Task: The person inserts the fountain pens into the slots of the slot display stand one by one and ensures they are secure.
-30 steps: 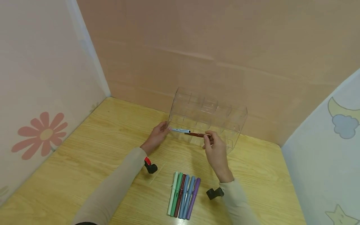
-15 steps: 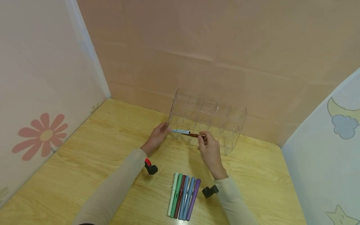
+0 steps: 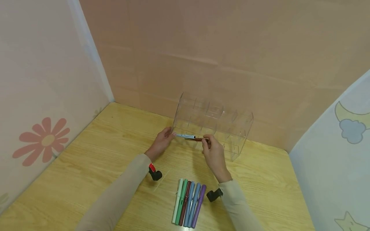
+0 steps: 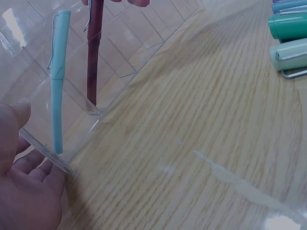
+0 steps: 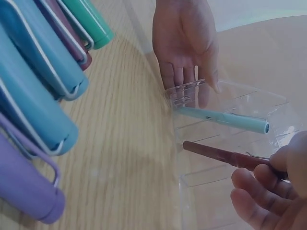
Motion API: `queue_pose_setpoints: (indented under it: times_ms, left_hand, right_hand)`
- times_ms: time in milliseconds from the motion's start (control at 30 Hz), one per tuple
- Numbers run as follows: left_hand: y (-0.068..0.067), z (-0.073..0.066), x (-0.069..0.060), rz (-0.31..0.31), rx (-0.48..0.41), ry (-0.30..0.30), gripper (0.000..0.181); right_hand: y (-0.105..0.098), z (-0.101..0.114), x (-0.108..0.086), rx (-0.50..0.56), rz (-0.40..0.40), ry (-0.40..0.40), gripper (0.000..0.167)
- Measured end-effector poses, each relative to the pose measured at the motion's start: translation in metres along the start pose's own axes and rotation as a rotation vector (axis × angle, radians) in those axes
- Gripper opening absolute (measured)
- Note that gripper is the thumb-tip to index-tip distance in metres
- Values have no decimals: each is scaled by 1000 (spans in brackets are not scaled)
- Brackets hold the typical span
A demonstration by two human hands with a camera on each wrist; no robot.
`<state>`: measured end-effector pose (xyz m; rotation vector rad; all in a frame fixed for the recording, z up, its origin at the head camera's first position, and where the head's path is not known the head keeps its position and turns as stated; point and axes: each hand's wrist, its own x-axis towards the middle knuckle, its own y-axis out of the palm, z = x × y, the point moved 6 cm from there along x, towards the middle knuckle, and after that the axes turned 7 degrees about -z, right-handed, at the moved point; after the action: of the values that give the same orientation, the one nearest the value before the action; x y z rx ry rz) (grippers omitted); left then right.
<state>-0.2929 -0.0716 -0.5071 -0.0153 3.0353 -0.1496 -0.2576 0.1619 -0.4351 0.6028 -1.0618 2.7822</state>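
Observation:
A clear plastic organizer [image 3: 243, 141] with several compartments stands on the table against the back wall. My left hand [image 3: 159, 142] grips its left side wall, thumb and fingers on opposite sides in the left wrist view. A light blue pen [image 4: 58, 81] leans in the front compartment at that end, its cap up. My right hand [image 3: 215, 157] pinches a dark red pen [image 5: 211, 153] near its clipped cap. The dark red pen's lower end reaches into the neighbouring front compartment, as the left wrist view shows. Part of its cap is hidden by my right fingers.
Several capped pens [image 3: 189, 203] lie side by side on the wooden table [image 3: 130, 128] near the front: pale green, green, dark red, blue and purple. A brown back wall [image 3: 202, 48] and patterned side walls bound the table.
My right hand has moved left with the dark red pen, bringing it down behind the light blue pen in the head view. My left hand has stayed at the organizer's left wall.

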Motion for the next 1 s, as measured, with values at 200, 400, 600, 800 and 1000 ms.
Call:
queue_pose_setpoints:
  times_ms: [200, 400, 600, 800, 1000]
  left_hand:
    - [0, -1, 1, -4, 6, -9, 63]
    - [-1, 1, 2, -3, 13, -1, 63]
    - [0, 0, 2, -7, 13, 3, 63]
    - [3, 0, 5, -1, 22, 2, 61]
    - [3, -1, 6, 7, 3, 0, 62]
  right_hand:
    - [4, -6, -1, 6, 31, 35, 27]
    - [7, -10, 0, 4, 66, 67, 28]
    - [6, -9, 1, -12, 73, 62, 28]
    - [2, -11, 0, -48, 72, 85, 33]
    - [-12, -12, -5, -68, 53, 102, 43]
